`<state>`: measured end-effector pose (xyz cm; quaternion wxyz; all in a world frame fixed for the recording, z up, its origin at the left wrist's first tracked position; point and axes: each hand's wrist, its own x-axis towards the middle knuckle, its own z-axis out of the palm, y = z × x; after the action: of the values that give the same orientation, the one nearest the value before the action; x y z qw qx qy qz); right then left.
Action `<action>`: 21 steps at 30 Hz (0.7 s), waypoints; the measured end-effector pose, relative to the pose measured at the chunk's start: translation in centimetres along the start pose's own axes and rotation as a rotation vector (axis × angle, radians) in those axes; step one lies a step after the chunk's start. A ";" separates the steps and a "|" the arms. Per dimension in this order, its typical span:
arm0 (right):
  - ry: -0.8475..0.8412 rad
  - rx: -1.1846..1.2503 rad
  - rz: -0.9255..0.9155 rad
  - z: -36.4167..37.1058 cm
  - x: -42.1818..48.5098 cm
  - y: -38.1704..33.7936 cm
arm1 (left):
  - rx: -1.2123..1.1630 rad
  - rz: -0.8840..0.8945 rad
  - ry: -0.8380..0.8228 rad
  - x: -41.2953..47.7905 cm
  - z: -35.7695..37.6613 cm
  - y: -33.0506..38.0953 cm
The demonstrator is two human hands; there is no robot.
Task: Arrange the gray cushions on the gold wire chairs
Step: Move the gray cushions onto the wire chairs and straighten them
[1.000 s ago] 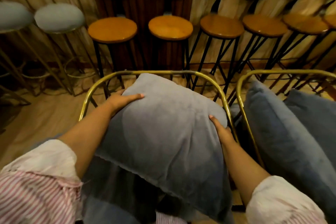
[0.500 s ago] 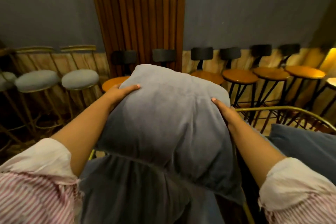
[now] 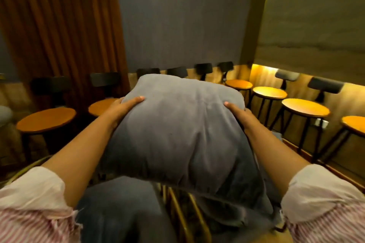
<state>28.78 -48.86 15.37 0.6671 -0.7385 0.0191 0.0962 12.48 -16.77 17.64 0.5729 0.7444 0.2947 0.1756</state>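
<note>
I hold a gray cushion (image 3: 177, 134) up in front of me with both hands. My left hand (image 3: 122, 107) grips its upper left corner and my right hand (image 3: 239, 114) grips its upper right corner. Below it lies a second gray cushion (image 3: 122, 209) on a seat at the bottom left. Gold wire chair bars (image 3: 177, 209) show under the held cushion, and a curved gold rim (image 3: 25, 169) shows by my left sleeve. The rest of the chairs is hidden by the cushion and my arms.
Round wooden stools with black legs and dark backrests line the wall: one (image 3: 46, 119) at left, several (image 3: 305, 107) at right under warm light. A ribbed wooden panel (image 3: 59, 25) and a gray wall (image 3: 177, 16) stand behind.
The cushion has been lifted off the gold chair and carried up and to the right. My view has risen and turned right, so the right-hand stools now show.
</note>
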 end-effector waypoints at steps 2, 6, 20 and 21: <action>0.048 -0.008 0.006 -5.4 1.5 0.9 | -0.023 0.014 -0.059 -0.7 5.5 0.5; 0.119 -0.012 0.048 -14.2 4.3 3.1 | -0.052 0.023 -0.143 -1.7 15.2 1.3; 0.301 0.144 0.071 -24.9 23.2 8.6 | -0.065 0.083 -0.349 13.2 38.7 3.6; 0.311 0.161 0.064 -24.8 25.3 9.0 | -0.064 0.075 -0.355 14.9 40.1 3.3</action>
<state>55.10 -71.87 4.52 0.7096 -0.6878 0.1529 0.0003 48.73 -37.86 8.36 0.6324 0.7554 0.1553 0.0722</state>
